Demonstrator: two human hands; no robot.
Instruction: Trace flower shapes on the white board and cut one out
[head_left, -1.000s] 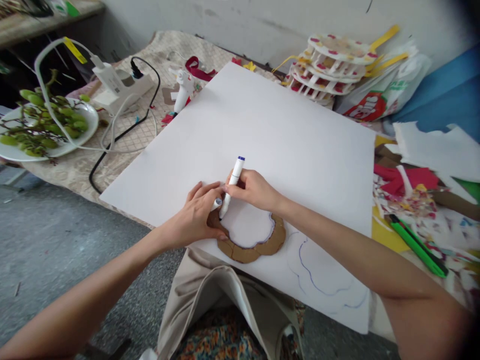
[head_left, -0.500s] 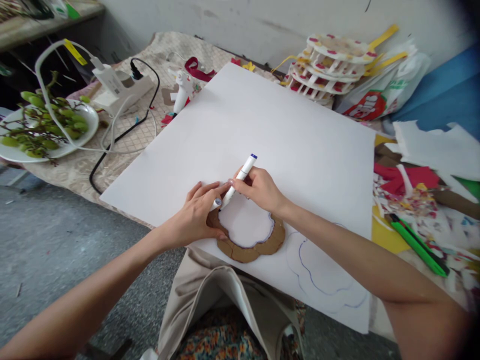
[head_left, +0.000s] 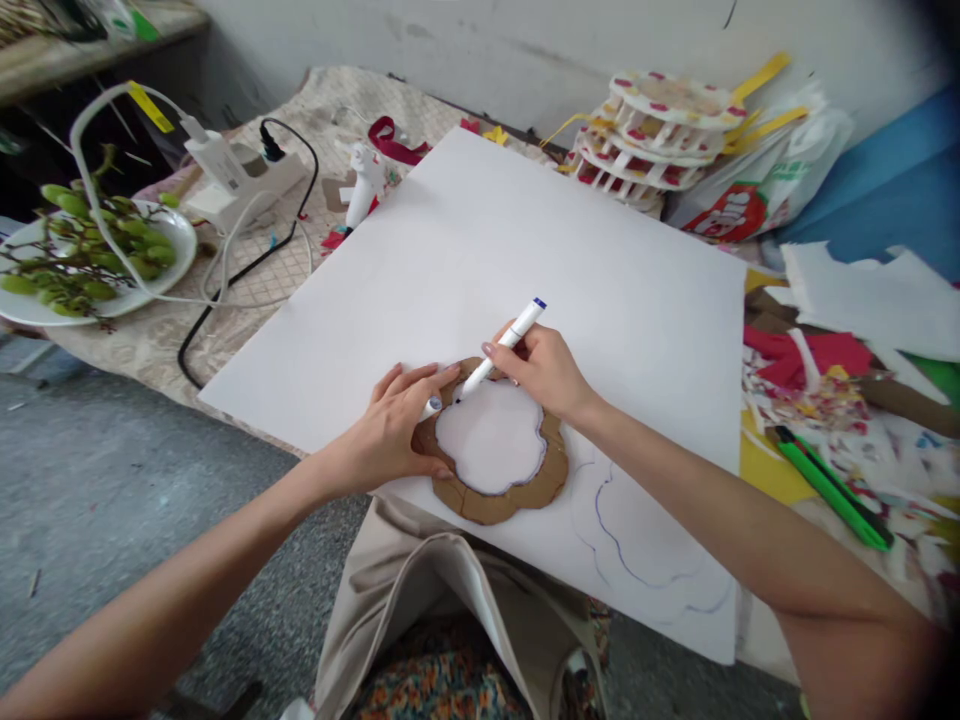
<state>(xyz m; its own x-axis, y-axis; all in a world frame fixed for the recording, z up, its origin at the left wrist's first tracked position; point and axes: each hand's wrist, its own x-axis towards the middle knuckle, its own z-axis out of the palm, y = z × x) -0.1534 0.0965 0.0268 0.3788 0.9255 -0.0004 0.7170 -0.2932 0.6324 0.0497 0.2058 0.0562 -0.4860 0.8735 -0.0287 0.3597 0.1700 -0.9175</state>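
Since the earlier frames the right hand (head_left: 546, 372) has slid up and to the right along the top of the cutout. The marker (head_left: 501, 348) now leans further right, with its blue end pointing towards the far side of the sheet. The upper rim of the cardboard stencil (head_left: 517, 495), covered before, is now bare. The left hand (head_left: 390, 435) has kept its place.

The right hand is closed around the marker's barrel. The marker's tip rests at the inner edge of the stencil's upper left lobe. The left hand lies spread and flat, its fingers pressing the stencil's left rim down. A small white-and-blue cap (head_left: 433, 405) peeks from under its fingertips; I cannot tell whether it is gripped.

The flower-shaped stencil lies near the front edge of a large white sheet (head_left: 525, 220) on the tabletop (head_left: 157, 335). A blue line follows most of its inner edge. Just to its right on the sheet is an already traced flower outline (head_left: 600, 520).

To the left are a plate of green grapes (head_left: 82, 250), a power strip (head_left: 244, 180) and a glue gun (head_left: 364, 180). Behind the sheet is a stack of decorated paper plates (head_left: 660, 130). A green utility knife (head_left: 832, 487) lies among paper scraps on the right.
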